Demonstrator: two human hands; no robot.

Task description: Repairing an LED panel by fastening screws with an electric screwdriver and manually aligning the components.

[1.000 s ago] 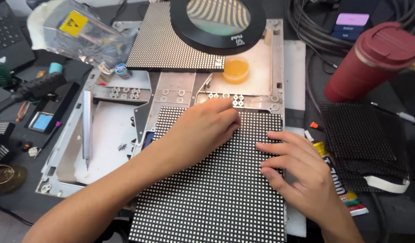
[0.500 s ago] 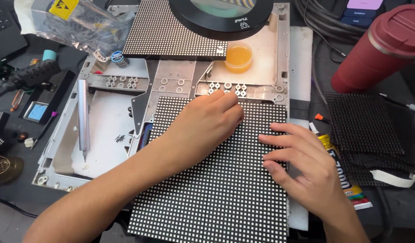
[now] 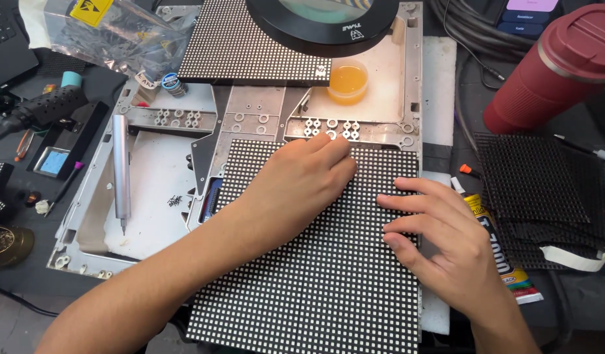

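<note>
The large black rectangular LED matrix panel studded with white dots lay on the grey metal frame tray, covering the tray's near right portion. All positions below are given relative to this panel.

The left hand lay palm-down on the panel's upper centre, fingers pressed together and flat, fingertips at the panel's far edge. It pinched nothing. The right hand rested on the panel's right margin, fingers slightly spread and pointing left, also pressing flat without gripping.

Compared with the frames a second and half a second before, both hands kept nearly the same placement. The left fingertips remained at the far edge; the right fingers had opened slightly and shifted a little along the right margin. The panel itself showed no displacement against the tray. As a judgement, this indicated sustained downward pressure on the panel rather than lifting or sliding.

Left of the panel, a slim silver pen-shaped screwdriver lay on the tray. Beyond the far edge stood a small clear cup of amber liquid and a second dotted black panel. Right of the panel lay a yellow-and-black adhesive tube, and far right stood a dark red insulated tumbler.
</note>
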